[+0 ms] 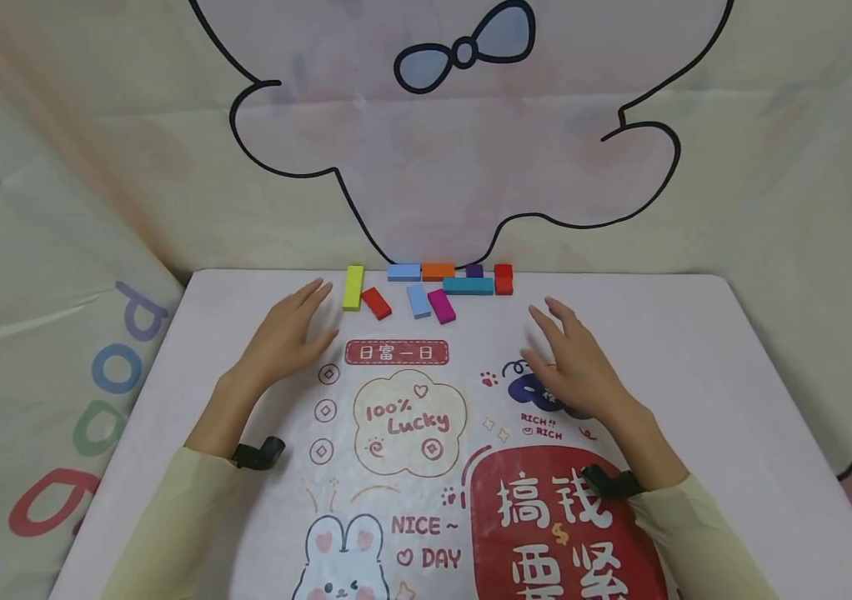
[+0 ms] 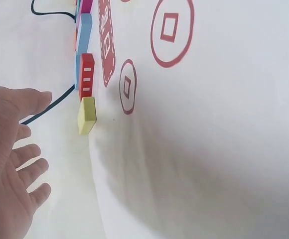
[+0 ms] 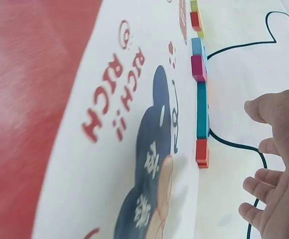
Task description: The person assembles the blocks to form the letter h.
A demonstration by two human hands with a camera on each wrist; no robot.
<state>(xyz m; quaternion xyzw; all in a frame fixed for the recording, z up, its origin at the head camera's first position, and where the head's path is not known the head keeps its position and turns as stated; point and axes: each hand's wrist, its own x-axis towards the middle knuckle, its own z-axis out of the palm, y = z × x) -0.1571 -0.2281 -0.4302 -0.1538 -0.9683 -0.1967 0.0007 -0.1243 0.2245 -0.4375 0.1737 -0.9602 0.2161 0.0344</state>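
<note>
Several coloured blocks lie at the table's far edge, between my two hands. My left hand [image 1: 287, 333] hovers just left of the yellow block [image 1: 353, 288], fingers extended and holding nothing. My right hand [image 1: 572, 358], also with nothing in it, is spread to the right of the red blocks [image 1: 503, 280]. In the middle are a teal block [image 1: 468, 287], a magenta block [image 1: 442, 307], an orange block [image 1: 438, 272], a purple block [image 1: 474, 271] and two light blue ones. Near the yellow block a tilted red block [image 1: 377, 303] shows dashes on its side in the left wrist view.
The white table [image 1: 696, 350] carries a printed mat pattern, with a rabbit [image 1: 343, 558] and a red panel [image 1: 561, 517]. A cloth backdrop [image 1: 546, 150] with black outlines rises right behind the blocks. Each wrist wears a dark strap camera.
</note>
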